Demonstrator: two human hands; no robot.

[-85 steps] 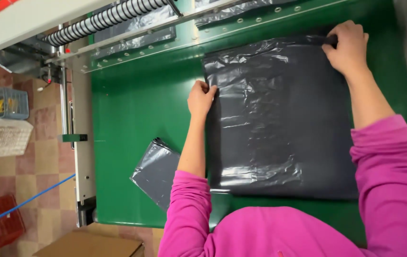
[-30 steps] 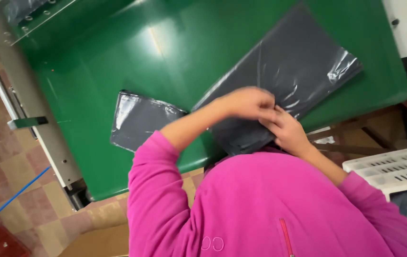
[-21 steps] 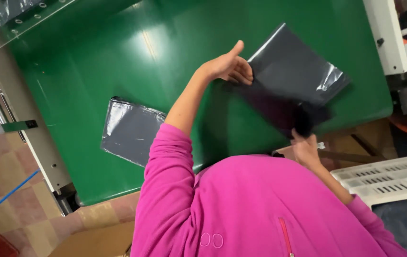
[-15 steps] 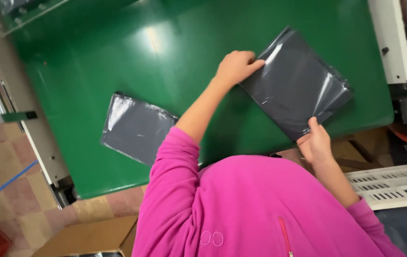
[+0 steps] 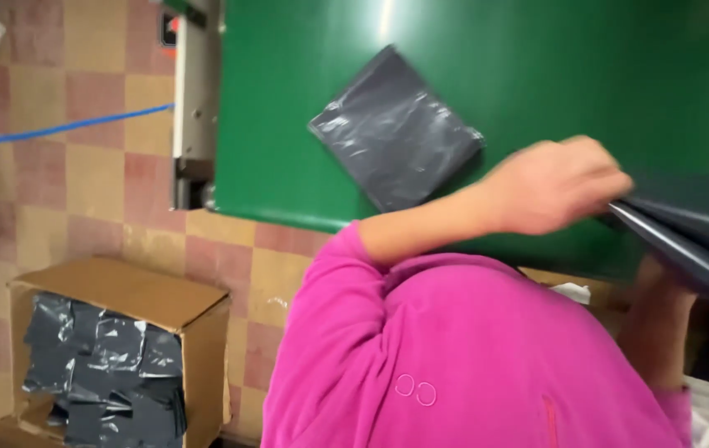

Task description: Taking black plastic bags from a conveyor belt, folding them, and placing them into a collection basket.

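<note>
One folded grey bag [image 5: 396,129] is already laid at upper centre; another dark bag [image 5: 686,241] is gripped closed in the left hand [image 5: 558,187] at right, the right hand [image 5: 661,319] beneath it, grip hidden.

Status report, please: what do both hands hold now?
Left hand grips folded grey bag. Right hand beneath it, grip hidden. Second folded bag lies apart on green table.
</note>
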